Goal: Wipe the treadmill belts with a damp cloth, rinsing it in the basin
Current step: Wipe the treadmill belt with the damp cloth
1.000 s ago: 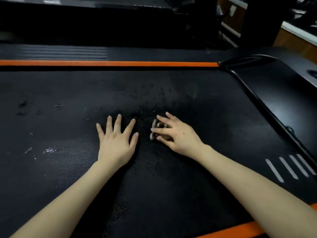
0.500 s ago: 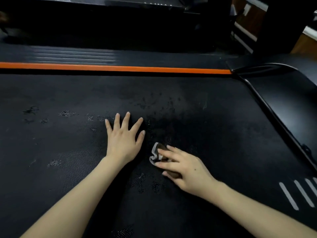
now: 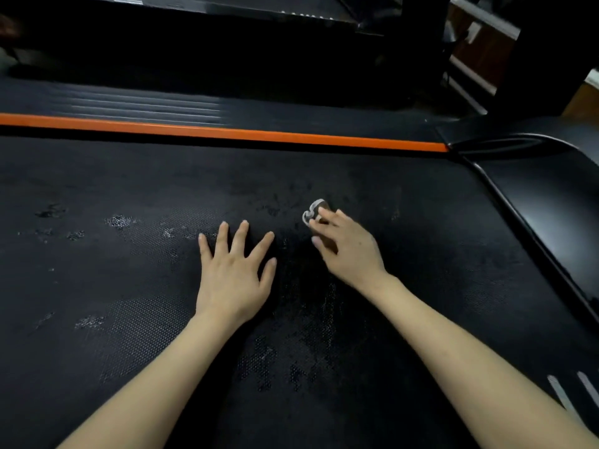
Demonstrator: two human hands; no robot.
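Down on the black treadmill belt (image 3: pixel 421 270), 2 bare hands rest side by side. The left hand (image 3: pixel 235 273) lies flat, palm down, all 5 fingers straight and spread, holding nothing; it presses on the textured surface near the middle of the view. Just to its right, not touching it, the right hand (image 3: pixel 348 251) grips a small crumpled grey cloth (image 3: pixel 311 211). The fingers are bent over the wad and the thumb is drawn in against its near side, so the cloth sits pinned between fingertips and belt. Only the cloth's far edge, a pale curled fold, peeks out beyond the fingertips; the rest is hidden under the hand.

Pale, blotchy patches (image 3: pixel 118 220) mark the belt to the left of the hands, and more lie between the forearms, nearer the camera. Along the belt's far edge runs an orange stripe (image 3: pixel 227 132), with a ribbed black side rail (image 3: pixel 146 103) behind it. At the right, a smooth glossy black cover (image 3: pixel 551 205) borders the belt, and 2 whitish slanted bars (image 3: pixel 560 395) show at the lower right corner.
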